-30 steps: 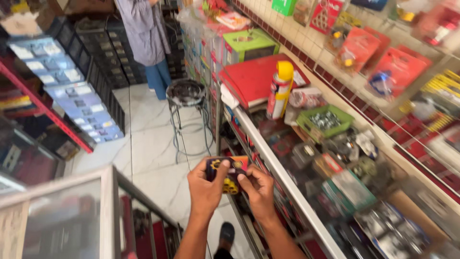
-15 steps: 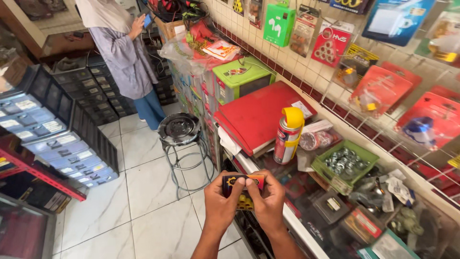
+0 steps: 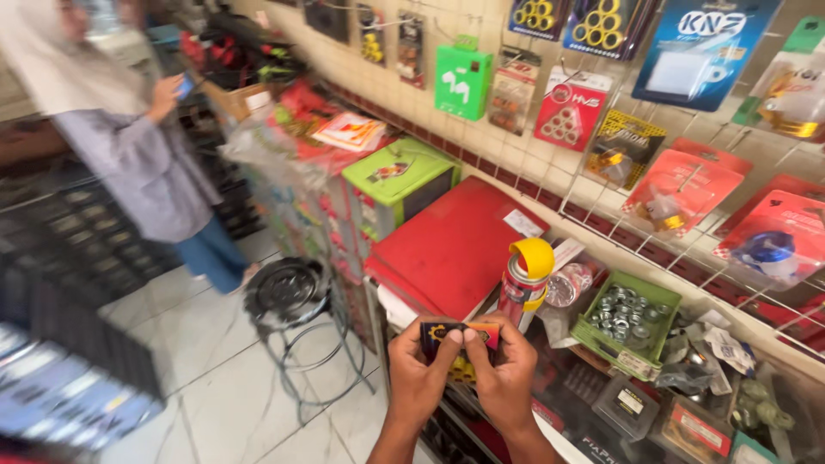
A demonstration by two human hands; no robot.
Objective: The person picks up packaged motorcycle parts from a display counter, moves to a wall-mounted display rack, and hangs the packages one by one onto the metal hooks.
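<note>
Hands, left (image 3: 418, 375) and right (image 3: 505, 378), are pinching a small box (image 3: 458, 333) with thumbs pressed on top; gripping evenly should keep it clear of the spray can (image 3: 525, 282).

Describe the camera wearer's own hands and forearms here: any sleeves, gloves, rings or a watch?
Both the left hand and right hand are bare: no gloves, and no rings or watch on the parts that show. The forearms are bare down to the bottom edge of the frame, with no sleeve in view. The fingernails look short and plain.
</note>
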